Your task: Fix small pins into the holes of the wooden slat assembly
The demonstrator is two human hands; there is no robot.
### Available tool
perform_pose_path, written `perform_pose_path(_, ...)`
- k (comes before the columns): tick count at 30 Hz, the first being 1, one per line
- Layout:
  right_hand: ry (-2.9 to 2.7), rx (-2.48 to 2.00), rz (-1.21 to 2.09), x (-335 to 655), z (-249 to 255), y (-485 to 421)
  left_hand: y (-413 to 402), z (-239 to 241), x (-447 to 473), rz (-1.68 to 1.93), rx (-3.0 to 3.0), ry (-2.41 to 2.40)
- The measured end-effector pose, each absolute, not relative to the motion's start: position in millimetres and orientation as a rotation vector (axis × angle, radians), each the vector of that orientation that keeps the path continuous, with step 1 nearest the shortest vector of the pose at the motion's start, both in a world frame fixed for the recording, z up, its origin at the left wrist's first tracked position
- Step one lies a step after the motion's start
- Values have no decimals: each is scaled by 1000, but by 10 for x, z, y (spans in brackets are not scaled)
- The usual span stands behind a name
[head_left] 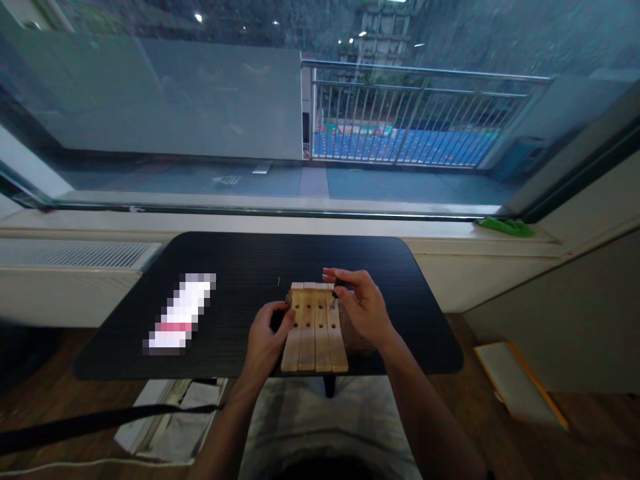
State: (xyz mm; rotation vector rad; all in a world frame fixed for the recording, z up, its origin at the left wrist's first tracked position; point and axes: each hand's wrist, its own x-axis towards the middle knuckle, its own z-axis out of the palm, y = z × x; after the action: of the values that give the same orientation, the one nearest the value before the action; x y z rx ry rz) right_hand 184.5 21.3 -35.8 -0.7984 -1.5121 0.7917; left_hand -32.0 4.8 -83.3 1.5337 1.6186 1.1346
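A light wooden block of several side-by-side slats with rows of small holes (315, 329) lies near the front edge of a black table (240, 267). My left hand (267, 339) grips its left edge, fingers curled round the side. My right hand (361, 308) hovers over the block's upper right corner, its fingers pinched on a small dark thin piece whose tip touches a hole there. A brownish object lies partly hidden under the block and my right hand.
A blurred white and red object (181, 313) lies on the table's left. A tiny pin-like item (279, 281) lies behind the block. Beyond are a radiator grille (70, 253), a window sill and a green cloth (506, 227). Papers (170, 420) and a folder (520, 383) lie on the floor.
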Motion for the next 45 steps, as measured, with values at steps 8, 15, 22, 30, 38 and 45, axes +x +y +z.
perform_pose_path(8, -1517, -857, 744, 1851, -357, 205, 41, -826, -316, 1161, 1544, 1613)
perform_pose_path(15, -1539, -903, 670, 1845, -267, 185, 37, -820, -325, 1149, 1545, 1603)
perform_pose_path(22, -1562, -894, 575, 1847, -232, 178, 25, -823, -323, 1189, 1539, 1573)
perform_pose_path(30, -1567, -918, 522, 1837, -242, 180, 20, -853, -320, 1205, 1532, 1522)
perform_pose_path(38, -1580, -925, 498, 1830, -249, 184, 24, -877, -317, 1207, 1542, 1484)
perform_pose_path(45, -1578, -893, 471, 1839, -250, 158, 20, -872, -296, 1189, 1493, 1534)
